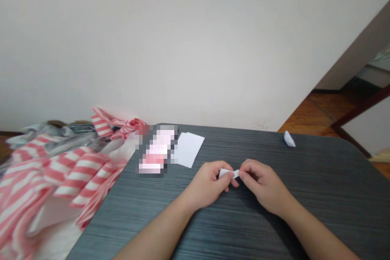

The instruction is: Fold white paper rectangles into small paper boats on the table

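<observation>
item 1: a small folded strip of white paper (228, 173), held between the two hands over the middle of the worktop, with most of it showing between them and one end hidden behind the fingers.

item 2: left hand (205, 185), bare, forearm entering from the lower edge of the view. fingers (226, 179) clamped on the left part of the strip, thumb and fingertips pressed together on the paper.

item 3: right hand (265, 185), bare, angled in from the lower right. fingers (245, 176) clamped on the right part of the strip, almost touching the left hand.

item 4: dark grey worktop with fine wood-grain streaks and rounded corners (329, 178), carrying items 5 to 7.

item 5: white rectangular paper sheets (189, 150), lying flat and slightly offset near the far edge, left of the hands.

item 6: pink-and-white object (158, 149), pixelated and not identifiable, just beside the sheets.

item 7: small folded white paper piece with a pointed shape (289, 139), near the far right edge, well apart from the hands.

item 8: heap of red-and-white striped fabric (70, 174), beyond the left edge of the worktop, with grey cloth (57, 134) behind it.

item 9: plain off-white wall (183, 40) behind; orange-brown wooden floor (317, 109) at right.
</observation>
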The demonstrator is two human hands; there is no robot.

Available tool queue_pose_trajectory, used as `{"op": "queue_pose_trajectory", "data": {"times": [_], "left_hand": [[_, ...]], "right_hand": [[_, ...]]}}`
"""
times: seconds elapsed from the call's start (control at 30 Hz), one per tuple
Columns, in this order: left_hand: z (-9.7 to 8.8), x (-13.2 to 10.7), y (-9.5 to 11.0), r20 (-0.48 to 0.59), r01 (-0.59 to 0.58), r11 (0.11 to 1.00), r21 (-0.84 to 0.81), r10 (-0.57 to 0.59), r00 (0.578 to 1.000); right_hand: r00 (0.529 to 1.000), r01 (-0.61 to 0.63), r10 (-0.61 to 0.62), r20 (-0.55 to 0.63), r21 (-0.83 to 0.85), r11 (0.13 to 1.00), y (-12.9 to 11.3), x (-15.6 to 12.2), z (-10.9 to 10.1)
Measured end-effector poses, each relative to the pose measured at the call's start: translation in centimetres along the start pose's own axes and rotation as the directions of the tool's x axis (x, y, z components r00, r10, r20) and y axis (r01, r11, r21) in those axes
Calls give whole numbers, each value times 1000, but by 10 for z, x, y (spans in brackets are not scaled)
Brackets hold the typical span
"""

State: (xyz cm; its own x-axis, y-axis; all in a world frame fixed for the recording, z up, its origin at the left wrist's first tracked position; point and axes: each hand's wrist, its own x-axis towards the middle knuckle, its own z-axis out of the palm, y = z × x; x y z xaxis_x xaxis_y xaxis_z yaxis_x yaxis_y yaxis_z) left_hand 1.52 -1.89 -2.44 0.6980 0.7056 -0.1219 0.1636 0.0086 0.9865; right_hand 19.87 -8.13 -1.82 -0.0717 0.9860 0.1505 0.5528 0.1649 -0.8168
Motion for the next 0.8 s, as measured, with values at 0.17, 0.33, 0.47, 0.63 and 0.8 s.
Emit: {"op": "queue_pose_trajectory", "data": {"times": [0.17, 0.33, 0.47, 0.63, 0.8], "left_hand": [[0, 0, -1, -17, 9, 999, -44, -9, 1000], [0, 1, 0, -23, 22, 997, -79, -24, 999], [0, 1, 2, -18, 31, 994, -102, -33, 999], [-1, 0, 3, 3, 43, 991, -128, -43, 999], [-2, 0, 2, 19, 43, 990, -135, -40, 999]], "right_hand": [[1000, 24, -24, -13, 39, 999, 1, -1, 2], [999, 44, -43, -11, 99, 994, 5, -1, 2], [996, 86, -85, -16, 105, 991, 5, 0, 1], [986, 168, -165, -37, 111, 980, 3, 0, 0], [980, 198, -197, -23, 102, 975, 3, 0, -2]]}}
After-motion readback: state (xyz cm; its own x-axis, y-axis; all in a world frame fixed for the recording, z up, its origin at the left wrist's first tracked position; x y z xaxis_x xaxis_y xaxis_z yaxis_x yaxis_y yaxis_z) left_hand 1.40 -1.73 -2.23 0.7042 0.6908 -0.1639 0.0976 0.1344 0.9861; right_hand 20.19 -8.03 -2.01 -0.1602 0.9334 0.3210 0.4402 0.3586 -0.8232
